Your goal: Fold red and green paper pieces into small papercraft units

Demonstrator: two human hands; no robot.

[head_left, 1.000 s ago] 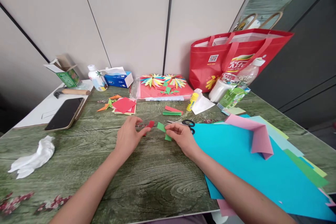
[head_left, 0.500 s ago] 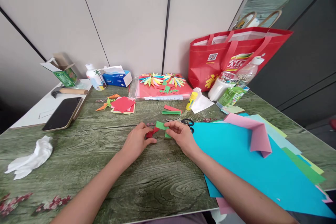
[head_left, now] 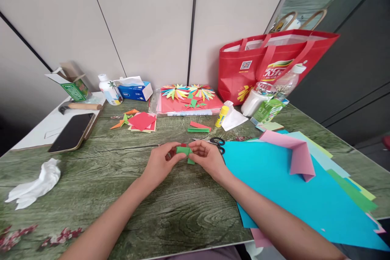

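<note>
Between my two hands is a small folded green paper strip, with a bit of red paper showing behind it. My left hand pinches the strip's left end between thumb and fingers. At its right end, my right hand also pinches the green paper, and a short green tab hangs below the fingertips. How the red and green pieces interlock is hidden by my fingers. Just beyond my hands lie a red and a green folded strip. Black-handled scissors rest beside my right hand.
Large blue paper and a folded pink sheet cover the right side. A yellow glue stick, red bag and paper flowers stand or lie behind. Leftward are red paper squares, a phone and a crumpled tissue.
My hands have come closer together. The green strip has turned and moved slightly down, and my left hand now grips its left end. The red piece is mostly hidden behind it.
</note>
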